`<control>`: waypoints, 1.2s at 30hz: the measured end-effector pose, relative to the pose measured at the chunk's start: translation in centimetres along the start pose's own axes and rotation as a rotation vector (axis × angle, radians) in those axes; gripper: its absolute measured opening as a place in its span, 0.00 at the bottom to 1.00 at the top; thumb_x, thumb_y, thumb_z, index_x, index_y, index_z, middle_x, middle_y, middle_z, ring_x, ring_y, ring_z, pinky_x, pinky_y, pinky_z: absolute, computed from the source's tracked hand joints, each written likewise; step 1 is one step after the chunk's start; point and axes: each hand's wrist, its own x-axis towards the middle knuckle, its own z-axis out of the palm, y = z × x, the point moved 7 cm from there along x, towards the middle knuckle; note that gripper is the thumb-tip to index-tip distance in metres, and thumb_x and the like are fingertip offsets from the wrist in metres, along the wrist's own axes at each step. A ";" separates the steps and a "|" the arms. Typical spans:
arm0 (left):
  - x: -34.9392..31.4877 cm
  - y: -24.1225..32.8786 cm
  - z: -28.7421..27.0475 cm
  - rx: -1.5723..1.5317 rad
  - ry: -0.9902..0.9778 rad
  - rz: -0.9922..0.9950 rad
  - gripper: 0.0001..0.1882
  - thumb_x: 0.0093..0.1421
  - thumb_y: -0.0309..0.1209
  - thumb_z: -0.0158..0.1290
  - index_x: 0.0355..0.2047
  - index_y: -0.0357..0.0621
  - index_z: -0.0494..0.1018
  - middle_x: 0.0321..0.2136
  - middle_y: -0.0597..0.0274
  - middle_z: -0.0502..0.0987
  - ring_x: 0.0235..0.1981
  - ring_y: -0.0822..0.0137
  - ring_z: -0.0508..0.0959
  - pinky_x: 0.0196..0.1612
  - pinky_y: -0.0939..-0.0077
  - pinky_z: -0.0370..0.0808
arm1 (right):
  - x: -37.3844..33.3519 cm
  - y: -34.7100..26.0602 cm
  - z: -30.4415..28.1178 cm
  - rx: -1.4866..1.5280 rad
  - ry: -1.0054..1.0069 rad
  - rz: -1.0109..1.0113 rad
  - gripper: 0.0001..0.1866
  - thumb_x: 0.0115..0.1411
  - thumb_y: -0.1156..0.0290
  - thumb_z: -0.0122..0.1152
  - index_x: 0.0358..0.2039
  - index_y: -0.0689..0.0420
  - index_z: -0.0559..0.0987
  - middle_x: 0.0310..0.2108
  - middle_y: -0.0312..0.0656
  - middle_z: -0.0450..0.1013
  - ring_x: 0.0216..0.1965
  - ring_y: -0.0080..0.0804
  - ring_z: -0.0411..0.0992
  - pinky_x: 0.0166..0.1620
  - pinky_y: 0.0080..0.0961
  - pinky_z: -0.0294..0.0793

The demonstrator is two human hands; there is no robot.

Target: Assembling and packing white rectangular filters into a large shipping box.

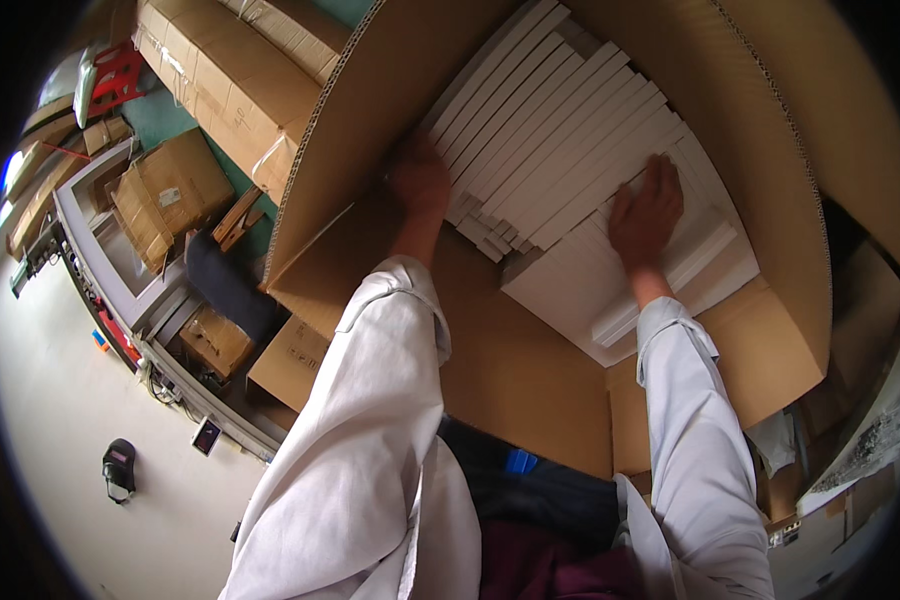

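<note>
White flat rectangular boxes [570, 140] stacked in rows inside large open brown corrugated cardboard carton [370, 130]. Left hand [420, 180] at stack's left edge, fingers partly hidden, grip can't tell. Right hand [648, 215] flat, fingers spread, pressing on top boxes.

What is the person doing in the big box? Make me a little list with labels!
Place: inside a large open cardboard carton
Contents: rows of flat white boxes standing on edge
Left hand: pressed against the left end of the rows, by the carton wall
Right hand: lying flat, fingers spread, on the white boxes
Sleeves: white coat
Nearby: brown cartons, grey bench, red stool
</note>
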 end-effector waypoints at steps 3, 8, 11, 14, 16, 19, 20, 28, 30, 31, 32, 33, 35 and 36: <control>-2.6 -2.7 4.7 0.564 -0.413 -0.102 0.17 0.69 0.40 0.46 0.48 0.41 0.75 0.41 0.48 0.82 0.40 0.45 0.83 0.46 0.54 0.78 | -0.7 1.6 0.0 -0.059 -0.033 0.009 0.33 0.63 0.64 0.57 0.66 0.62 0.62 0.65 0.55 0.59 0.66 0.56 0.58 0.65 0.52 0.58; -2.7 -17.0 3.9 0.426 -0.342 -0.781 0.25 0.72 0.34 0.41 0.68 0.45 0.56 0.49 0.48 0.80 0.46 0.53 0.83 0.47 0.61 0.80 | 2.5 -4.4 0.1 0.100 0.045 0.035 0.33 0.62 0.64 0.57 0.66 0.61 0.62 0.65 0.54 0.59 0.66 0.54 0.57 0.66 0.51 0.58; -8.0 -8.7 8.7 0.081 -0.444 -0.754 0.27 0.73 0.31 0.38 0.70 0.44 0.51 0.52 0.44 0.77 0.48 0.52 0.82 0.49 0.61 0.79 | -0.3 0.8 0.6 -0.006 -0.048 0.046 0.34 0.63 0.63 0.57 0.67 0.60 0.62 0.65 0.53 0.59 0.67 0.53 0.57 0.66 0.50 0.57; -6.8 -4.0 6.2 0.061 -0.491 -0.746 0.28 0.73 0.31 0.38 0.71 0.42 0.47 0.54 0.41 0.75 0.52 0.53 0.80 0.52 0.60 0.78 | -0.7 1.7 0.4 -0.019 -0.049 0.047 0.34 0.62 0.63 0.57 0.67 0.60 0.62 0.66 0.53 0.59 0.67 0.53 0.57 0.67 0.50 0.56; -5.2 -0.8 4.7 0.277 -0.600 -0.585 0.28 0.73 0.31 0.38 0.71 0.41 0.47 0.54 0.39 0.74 0.53 0.53 0.79 0.52 0.61 0.78 | -0.5 1.7 0.1 -0.039 -0.047 0.057 0.34 0.63 0.63 0.57 0.67 0.60 0.62 0.66 0.53 0.59 0.67 0.53 0.57 0.66 0.50 0.56; -4.3 -0.2 3.2 -0.035 -0.446 -0.860 0.28 0.73 0.29 0.38 0.71 0.40 0.47 0.55 0.37 0.73 0.55 0.53 0.78 0.52 0.63 0.77 | -0.3 1.2 0.2 -0.037 -0.029 0.054 0.34 0.63 0.63 0.57 0.67 0.60 0.62 0.66 0.53 0.59 0.67 0.53 0.57 0.66 0.50 0.57; -5.4 -0.8 3.6 -0.602 -0.150 -1.238 0.28 0.73 0.28 0.37 0.71 0.39 0.46 0.55 0.37 0.73 0.55 0.53 0.77 0.53 0.64 0.77 | -0.2 1.0 0.1 -0.033 -0.008 0.038 0.34 0.63 0.62 0.56 0.67 0.60 0.62 0.65 0.53 0.59 0.67 0.53 0.57 0.66 0.50 0.58; -3.3 1.5 4.8 -0.532 -0.250 -1.058 0.41 0.68 0.56 0.43 0.67 0.32 0.57 0.61 0.40 0.69 0.58 0.49 0.74 0.59 0.63 0.72 | -0.3 0.4 0.4 -0.022 -0.007 0.036 0.33 0.63 0.62 0.56 0.66 0.61 0.62 0.65 0.54 0.60 0.66 0.55 0.58 0.65 0.52 0.58; -3.9 4.4 3.3 -0.669 -0.181 -1.262 0.44 0.66 0.60 0.44 0.66 0.33 0.59 0.62 0.42 0.68 0.58 0.49 0.74 0.59 0.63 0.72 | -0.4 1.3 0.0 -0.046 -0.015 0.042 0.33 0.63 0.62 0.56 0.66 0.61 0.62 0.65 0.54 0.60 0.66 0.55 0.58 0.65 0.52 0.58; -3.9 4.5 2.6 -0.713 -0.154 -1.321 0.43 0.66 0.59 0.44 0.65 0.31 0.61 0.62 0.42 0.69 0.58 0.49 0.74 0.59 0.63 0.72 | -0.3 1.1 0.1 -0.038 -0.023 0.049 0.33 0.63 0.63 0.56 0.66 0.61 0.62 0.65 0.54 0.60 0.66 0.55 0.58 0.65 0.52 0.58; -4.1 4.6 2.2 -0.759 -0.129 -1.380 0.42 0.67 0.59 0.45 0.64 0.29 0.63 0.61 0.43 0.70 0.58 0.49 0.74 0.59 0.63 0.72 | -0.2 1.1 0.2 -0.033 -0.032 0.055 0.33 0.63 0.63 0.56 0.66 0.62 0.62 0.65 0.55 0.60 0.66 0.56 0.58 0.65 0.52 0.58; -4.1 4.3 2.0 -0.761 -0.130 -1.377 0.42 0.67 0.59 0.45 0.64 0.29 0.63 0.61 0.43 0.70 0.58 0.49 0.74 0.59 0.63 0.72 | -0.3 1.1 0.1 -0.035 -0.029 0.056 0.33 0.63 0.63 0.56 0.66 0.62 0.62 0.65 0.55 0.60 0.66 0.56 0.58 0.65 0.52 0.58; -1.4 4.0 2.3 0.090 -0.593 -0.677 0.46 0.64 0.61 0.47 0.56 0.20 0.68 0.60 0.42 0.72 0.59 0.48 0.74 0.60 0.62 0.71 | -0.2 1.3 -0.1 -0.032 -0.049 0.057 0.33 0.62 0.64 0.56 0.66 0.62 0.62 0.65 0.56 0.59 0.66 0.56 0.58 0.65 0.52 0.57; -1.4 1.2 2.9 0.098 -0.575 -0.673 0.46 0.64 0.61 0.47 0.56 0.20 0.68 0.60 0.42 0.72 0.59 0.48 0.74 0.60 0.62 0.71 | 0.1 0.5 0.0 -0.015 -0.037 0.057 0.33 0.62 0.64 0.56 0.66 0.62 0.62 0.65 0.56 0.59 0.66 0.56 0.58 0.65 0.52 0.57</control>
